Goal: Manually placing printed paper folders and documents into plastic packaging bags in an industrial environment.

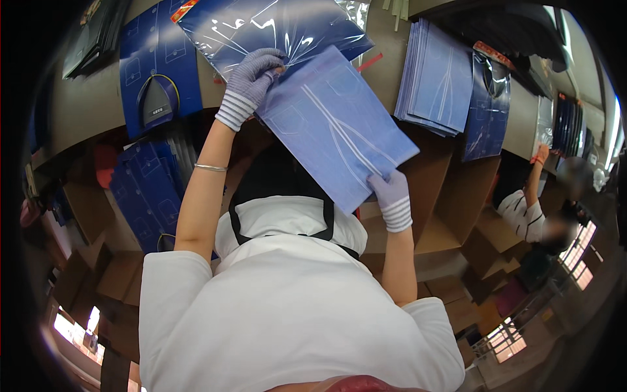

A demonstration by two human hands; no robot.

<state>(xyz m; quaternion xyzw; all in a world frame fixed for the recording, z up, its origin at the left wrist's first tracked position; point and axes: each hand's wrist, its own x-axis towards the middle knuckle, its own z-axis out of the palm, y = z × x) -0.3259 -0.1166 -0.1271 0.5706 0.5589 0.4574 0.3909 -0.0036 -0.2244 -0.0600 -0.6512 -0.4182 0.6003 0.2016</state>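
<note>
A light-blue printed sheet (339,124) with pale line drawings of trousers slants in front of me at the table edge. Low on its near end, my right hand (390,191) in a grey-purple glove is closed on the edge. My left hand (255,80), gloved alike, pinches the clear plastic bag (277,29), and creases spread from its fingertips. Dark-blue card shows through that bag, which lies on the table. The sheet's upper left edge passes by my left fingers; whether they grip it too is hidden.
A stack of similar light-blue sheets (434,78) lies to the right, beside a bagged dark-blue packet (488,98). Left stands a dark-blue printed card (160,59) with a grey, yellow-edged piece on it. Cardboard boxes (450,202) are below the table (91,111). A co-worker's arm (534,179) reaches in at far right.
</note>
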